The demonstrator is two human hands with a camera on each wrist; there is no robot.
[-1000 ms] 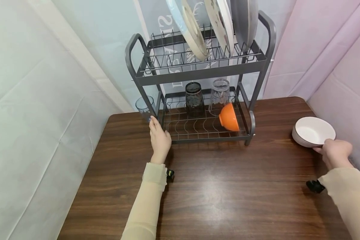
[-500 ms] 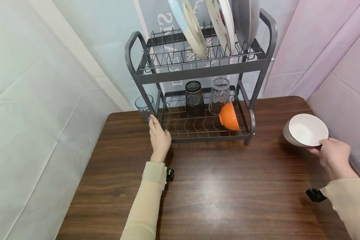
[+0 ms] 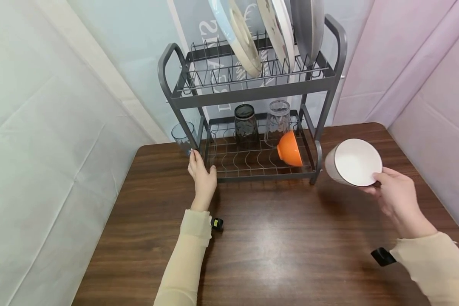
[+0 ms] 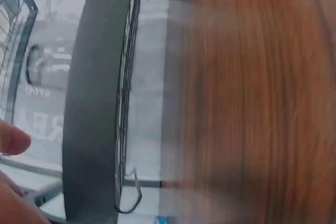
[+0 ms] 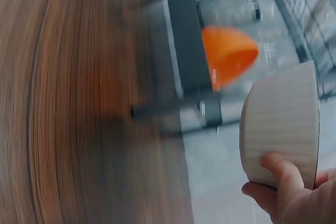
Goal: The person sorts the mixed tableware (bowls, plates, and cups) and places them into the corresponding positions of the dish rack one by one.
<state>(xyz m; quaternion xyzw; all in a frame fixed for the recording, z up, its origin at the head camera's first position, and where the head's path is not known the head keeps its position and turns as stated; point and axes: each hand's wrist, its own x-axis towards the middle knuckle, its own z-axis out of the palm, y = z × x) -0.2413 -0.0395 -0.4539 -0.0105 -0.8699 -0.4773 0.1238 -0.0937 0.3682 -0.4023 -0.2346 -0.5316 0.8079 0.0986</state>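
My right hand [image 3: 399,197] grips the rim of a white bowl [image 3: 357,162] with a thin dark edge, its thumb inside. The bowl is tilted and held above the table, just right of the dark grey dish rack [image 3: 252,94]. In the right wrist view, fingers press on the ribbed outer wall of the bowl [image 5: 281,124]. My left hand [image 3: 202,178] rests at the rack's lower left front post, fingers fairly straight and thumb apart. An orange bowl [image 3: 289,149] stands on its side at the lower shelf's right end.
A dark glass [image 3: 246,127] and a clear glass [image 3: 277,123] stand on the lower shelf behind. Several plates [image 3: 242,40] lean in the upper shelf. A bluish glass [image 3: 183,136] stands left of the rack. Fabric walls border the wooden table [image 3: 267,255].
My right hand has brought the white bowl up and leftward from the table's right side toward the rack, tilting it more. The left hand has stayed at the rack's post.
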